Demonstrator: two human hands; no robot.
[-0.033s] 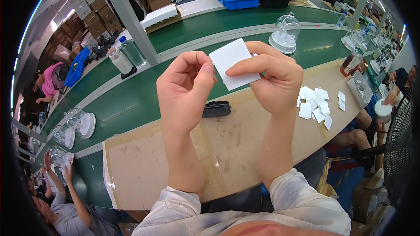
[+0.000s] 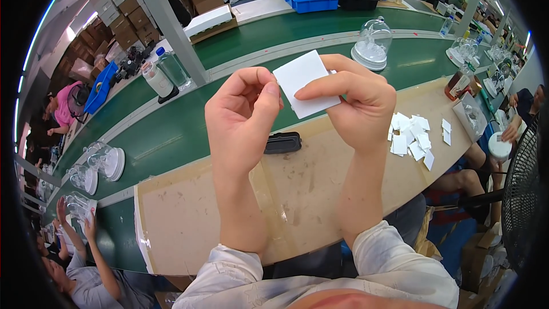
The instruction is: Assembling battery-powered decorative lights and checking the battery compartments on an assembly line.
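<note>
My right hand [image 2: 360, 94] pinches a thin white square plate [image 2: 309, 77] between thumb and fingers, above the bench. Small tabs seem to stick out at the plate's edges. My left hand [image 2: 243, 114] is at the plate's left corner, its fingers curled and the thumb pressed to the index finger. Whatever may be between those fingertips is too small or hidden to make out. Below the hands, a black oblong tray-like piece [image 2: 283, 143] lies on the brown board [image 2: 189, 217]. Similar white plates [image 2: 412, 134] lie in a loose pile to the right.
Beyond the board runs a green conveyor [image 2: 251, 43] carrying a clear dome on a white base [image 2: 373, 46] and more domes [image 2: 106, 160] at left. Bottles [image 2: 171, 68] stand by a grey post. A black fan [image 2: 517, 194] is at right. Co-workers sit on both sides.
My hands and the white plate stay put. At right, a co-worker's hand has shifted slightly with a round white piece; at left, a co-worker's dome has tilted a little.
</note>
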